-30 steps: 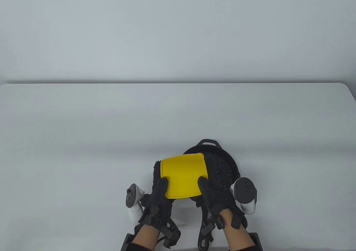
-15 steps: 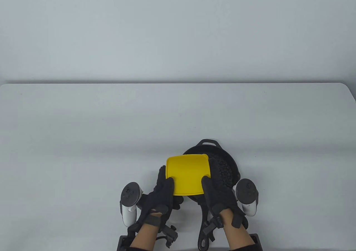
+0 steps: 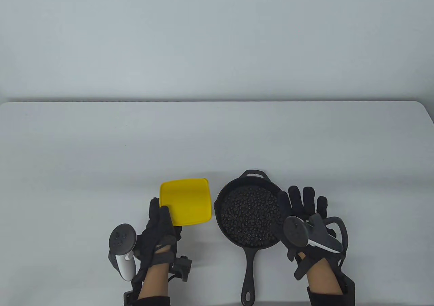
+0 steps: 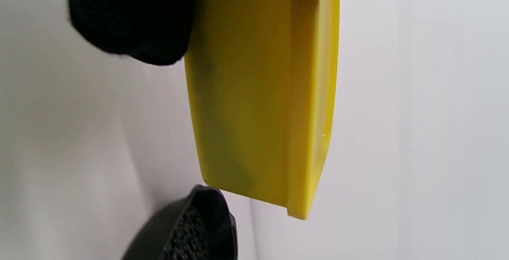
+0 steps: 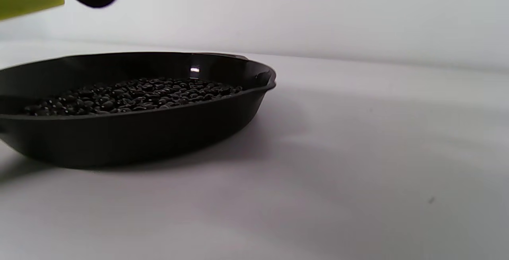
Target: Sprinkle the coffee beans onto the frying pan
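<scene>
A black cast-iron frying pan sits near the table's front edge, its handle toward me, filled with dark coffee beans. The right wrist view shows the pan and its beans side-on. My left hand grips the yellow square container by its near left corner, bottom up, just left of the pan. The left wrist view shows the container on edge with the pan rim below it. My right hand is open with fingers spread, beside the pan's right rim, holding nothing.
The white table stretches wide behind the pan and to both sides. A pale wall rises behind the table's far edge.
My left hand carried the yellow container off the pan to the left. My right hand let go of it and moved right, fingers spread. The beans in the pan are uncovered.
</scene>
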`<state>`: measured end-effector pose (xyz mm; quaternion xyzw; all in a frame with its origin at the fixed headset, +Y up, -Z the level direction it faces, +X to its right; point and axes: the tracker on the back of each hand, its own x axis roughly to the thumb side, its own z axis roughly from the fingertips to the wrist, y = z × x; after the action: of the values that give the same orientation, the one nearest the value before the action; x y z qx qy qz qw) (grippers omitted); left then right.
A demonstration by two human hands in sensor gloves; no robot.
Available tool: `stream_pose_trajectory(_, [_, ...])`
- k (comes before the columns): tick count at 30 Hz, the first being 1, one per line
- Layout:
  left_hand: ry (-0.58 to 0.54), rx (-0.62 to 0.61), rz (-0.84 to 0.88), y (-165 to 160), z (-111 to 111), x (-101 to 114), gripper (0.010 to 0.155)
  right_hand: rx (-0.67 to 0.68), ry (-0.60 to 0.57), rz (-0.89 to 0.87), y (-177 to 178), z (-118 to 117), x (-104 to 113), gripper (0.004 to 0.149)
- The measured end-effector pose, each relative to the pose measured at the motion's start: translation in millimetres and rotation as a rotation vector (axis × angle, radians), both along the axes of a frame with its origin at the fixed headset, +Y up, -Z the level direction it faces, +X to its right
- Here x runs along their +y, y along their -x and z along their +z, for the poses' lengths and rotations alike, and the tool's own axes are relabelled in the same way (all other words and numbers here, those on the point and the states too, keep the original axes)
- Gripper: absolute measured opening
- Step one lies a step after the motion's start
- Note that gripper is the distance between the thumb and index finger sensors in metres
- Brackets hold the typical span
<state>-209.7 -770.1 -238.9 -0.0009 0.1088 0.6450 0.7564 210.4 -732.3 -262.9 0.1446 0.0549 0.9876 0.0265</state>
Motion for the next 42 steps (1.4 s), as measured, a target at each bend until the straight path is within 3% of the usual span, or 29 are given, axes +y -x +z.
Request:
stream_pose_trajectory(2, [0.055,0.028,-0.059,5.7,0.3,-1.4,0.069,-0.015,0.074,-0.024,-1.1,-0.6,-4.2,0.084])
stream_pose_trajectory(8, [0.178,0.099,-0.177,18.6,1.9,-7.4,0.068,0.008,-0.083,0.002,14.1,3.5,2.7,0.084])
stream_pose_trajectory(13, [0.22,0.117,-0.18,21.0,2.4,-12.1,0.066,-0.005,-0.073,-0.045,8.8,3.1,-0.6,0.084])
stream_pose_trajectory(38, [0.309,0.146,-0.236,22.0,3.4,-14.7,0.058,0.001,0.016,-0.076,13.6,1.3,-12.0,0.083])
stream_pose_trajectory(42, [0.266,0.162,-0.401,18.1,4.1,0.5,0.059,0.002,0.01,-0.074,13.2,1.2,-12.2,0.083])
